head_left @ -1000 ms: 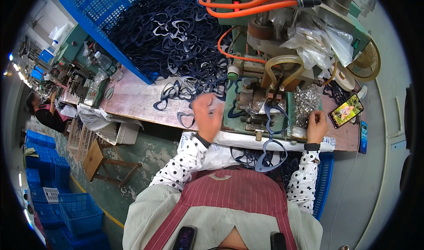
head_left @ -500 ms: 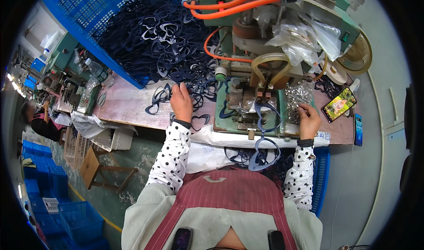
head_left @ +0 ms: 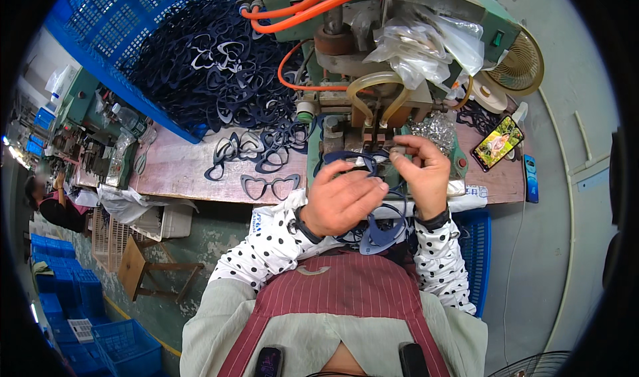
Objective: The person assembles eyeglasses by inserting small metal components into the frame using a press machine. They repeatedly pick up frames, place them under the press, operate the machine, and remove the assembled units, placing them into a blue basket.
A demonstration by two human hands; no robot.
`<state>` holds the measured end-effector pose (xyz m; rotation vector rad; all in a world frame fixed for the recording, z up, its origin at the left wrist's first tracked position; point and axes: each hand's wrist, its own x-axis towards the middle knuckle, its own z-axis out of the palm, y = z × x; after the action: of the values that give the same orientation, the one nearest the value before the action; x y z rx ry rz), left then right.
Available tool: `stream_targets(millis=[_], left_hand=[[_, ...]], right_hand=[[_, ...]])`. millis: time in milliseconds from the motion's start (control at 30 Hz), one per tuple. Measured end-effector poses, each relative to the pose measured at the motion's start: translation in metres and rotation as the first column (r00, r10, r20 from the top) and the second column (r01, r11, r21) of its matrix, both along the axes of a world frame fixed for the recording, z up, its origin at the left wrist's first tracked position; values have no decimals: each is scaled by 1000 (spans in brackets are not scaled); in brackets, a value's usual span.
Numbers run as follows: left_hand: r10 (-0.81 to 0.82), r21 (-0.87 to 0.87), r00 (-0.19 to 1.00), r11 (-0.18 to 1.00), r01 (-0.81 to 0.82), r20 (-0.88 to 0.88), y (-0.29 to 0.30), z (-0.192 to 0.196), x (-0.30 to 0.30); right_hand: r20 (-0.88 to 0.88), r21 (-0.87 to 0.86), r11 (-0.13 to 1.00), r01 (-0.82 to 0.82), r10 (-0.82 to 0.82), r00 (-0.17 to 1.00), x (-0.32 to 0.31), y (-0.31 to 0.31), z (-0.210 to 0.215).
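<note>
My left hand [head_left: 343, 200] reaches across the front of the green press [head_left: 343, 127]. Its fingers stretch to the right, somewhat apart, and the thumb is hidden. A dark blue eyeglass frame [head_left: 333, 156] shows just beyond these fingers, under the press head. Below them hangs a blue frame [head_left: 381, 240] at the machine's front edge, its upper part covered by the hand. My right hand [head_left: 427, 177] is to the right of the press tooling, thumb and forefinger pinched together. A small greyish bit seems to sit at the fingertips, too small to name.
A blue crate [head_left: 123, 87] heaped with dark frames stands at the left. Several loose frames [head_left: 269, 187] lie on the pinkish table [head_left: 180, 167]. Small shiny metal parts [head_left: 432, 132], a phone [head_left: 498, 142] and a fan [head_left: 518, 67] are at the right.
My left hand has moved right, from beside the loose frames to the press front. My right hand has moved up and left, from the metal parts to the tooling.
</note>
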<state>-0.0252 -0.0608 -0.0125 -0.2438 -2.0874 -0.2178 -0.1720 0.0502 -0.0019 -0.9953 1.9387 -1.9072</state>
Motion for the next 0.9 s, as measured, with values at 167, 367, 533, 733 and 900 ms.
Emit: stream_targets(millis=[167, 367, 533, 733, 900], left_hand=[[-179, 58, 981, 983, 174, 76, 1, 2, -6], [-242, -4, 965, 970, 244, 99, 3, 2, -1], [-303, -52, 948, 950, 309, 94, 3, 4, 7], [-424, 7, 887, 903, 430, 182, -8, 2, -7], [-487, 75, 852, 873, 482, 192, -13, -6, -16]], right_hand=[[100, -5, 1000, -25, 25, 995, 6, -8, -2], [76, 32, 999, -28, 26, 997, 8, -21, 9], [174, -70, 995, -77, 88, 981, 10, -27, 7], [-69, -28, 996, 85, -87, 994, -19, -14, -11], [-390, 319, 770, 552, -424, 817, -101, 32, -83]])
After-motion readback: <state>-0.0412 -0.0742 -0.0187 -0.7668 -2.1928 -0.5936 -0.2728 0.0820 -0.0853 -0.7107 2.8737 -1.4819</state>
